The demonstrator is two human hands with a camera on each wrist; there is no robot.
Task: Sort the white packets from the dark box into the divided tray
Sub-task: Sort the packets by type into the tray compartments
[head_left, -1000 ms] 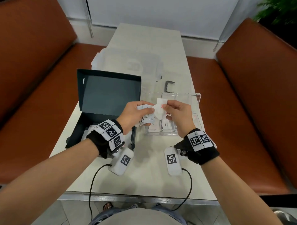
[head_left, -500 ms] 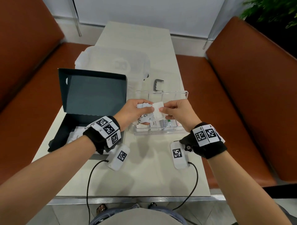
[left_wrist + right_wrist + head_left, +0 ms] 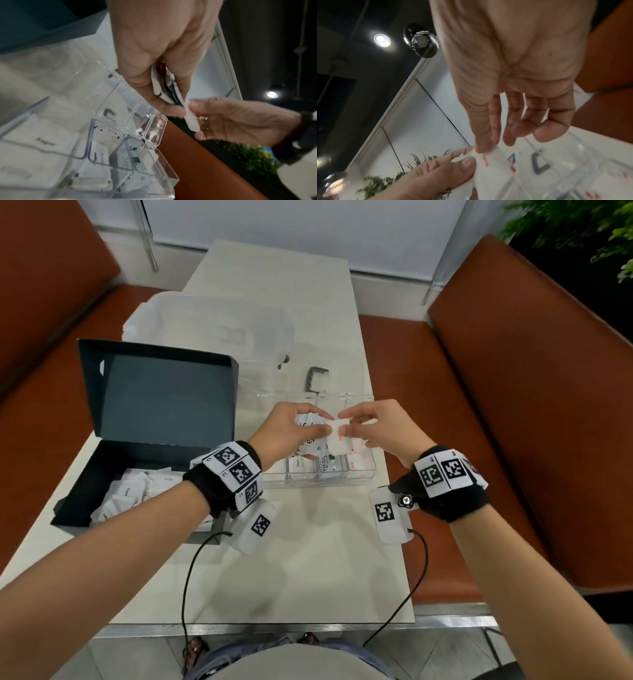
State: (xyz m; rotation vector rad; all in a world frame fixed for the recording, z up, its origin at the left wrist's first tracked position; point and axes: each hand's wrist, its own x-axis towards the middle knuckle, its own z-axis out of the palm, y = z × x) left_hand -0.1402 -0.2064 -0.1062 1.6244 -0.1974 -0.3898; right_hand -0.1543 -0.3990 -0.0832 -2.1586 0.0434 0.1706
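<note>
Now both hands over the tray point(image 3: 363, 479). Left hand point(image 3: 284, 436) grips a stack point(image 3: 308, 428) of packets; right hand point(image 3: 383, 429) pinches one packet point(image 3: 337, 431) — thumb and forefinger, other fingers spread. Box point(image 3: 85, 494) left of tray — more packets inside.

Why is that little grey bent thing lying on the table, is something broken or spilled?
Nothing looks broken or spilled. The grey clip just lies loose behind the divided tray. Packets sit jumbled in the dark box, waiting for sorting.
</note>
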